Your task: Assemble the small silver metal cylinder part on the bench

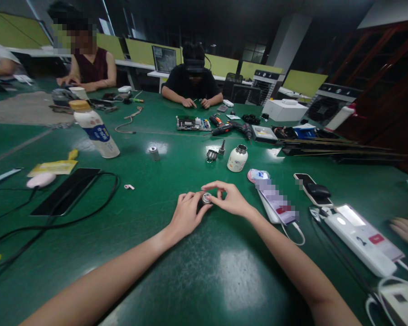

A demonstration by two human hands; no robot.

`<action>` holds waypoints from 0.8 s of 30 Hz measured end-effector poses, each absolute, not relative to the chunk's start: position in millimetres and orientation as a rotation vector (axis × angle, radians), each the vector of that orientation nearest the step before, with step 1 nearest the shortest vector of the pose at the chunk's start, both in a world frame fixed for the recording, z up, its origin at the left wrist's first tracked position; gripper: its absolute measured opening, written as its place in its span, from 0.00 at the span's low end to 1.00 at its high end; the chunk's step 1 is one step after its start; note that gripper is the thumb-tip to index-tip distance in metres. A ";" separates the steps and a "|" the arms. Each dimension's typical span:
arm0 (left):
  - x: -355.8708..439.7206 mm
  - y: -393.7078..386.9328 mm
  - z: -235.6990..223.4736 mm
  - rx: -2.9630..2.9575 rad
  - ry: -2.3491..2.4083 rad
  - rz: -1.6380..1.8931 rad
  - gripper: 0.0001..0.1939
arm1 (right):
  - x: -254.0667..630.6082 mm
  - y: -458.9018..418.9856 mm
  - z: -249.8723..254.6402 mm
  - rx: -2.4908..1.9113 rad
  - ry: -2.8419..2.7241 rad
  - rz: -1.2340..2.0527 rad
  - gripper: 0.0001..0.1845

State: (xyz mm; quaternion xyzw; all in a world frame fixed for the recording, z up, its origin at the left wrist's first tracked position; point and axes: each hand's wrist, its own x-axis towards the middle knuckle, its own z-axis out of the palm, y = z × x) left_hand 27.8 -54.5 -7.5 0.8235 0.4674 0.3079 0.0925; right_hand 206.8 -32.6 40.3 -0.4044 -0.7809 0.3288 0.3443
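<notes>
My left hand (pixel 189 211) is closed around the side of a small round silvery metal part (pixel 206 198), low over the green table or resting on it; I cannot tell which. From the other side, my right hand (pixel 230 199) has its thumb and a finger on the same part, with the forefinger arched above it. Beyond my hands stand an uncapped cream bottle (pixel 237 158), a small metal cup-like piece with a loop (pixel 211 155) and a dark stemmed piece (pixel 222 147). A silver cylinder (pixel 154 154) stands farther left.
At left are a white drink bottle (pixel 97 131), a black tablet (pixel 66 192), cables and a pink earbud (pixel 129 186). Phones with white power banks (pixel 362 240) lie at right. A circuit board (pixel 193 123) and power drills (pixel 224 128) lie farther back. Co-workers sit around the table.
</notes>
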 end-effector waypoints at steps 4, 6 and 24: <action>27.5 -54.4 -8.3 2.446 1.393 0.909 0.14 | 204.7 -33.2 34.9 -1.077 -2.065 0.779 0.14; 27.4 -54.6 -8.1 2.441 1.380 0.910 0.14 | 203.7 -33.0 32.5 -1.124 -2.066 0.671 0.12; 27.8 -55.0 -6.9 2.471 1.369 0.919 0.15 | 208.9 -30.7 40.2 -1.024 -1.978 0.930 0.17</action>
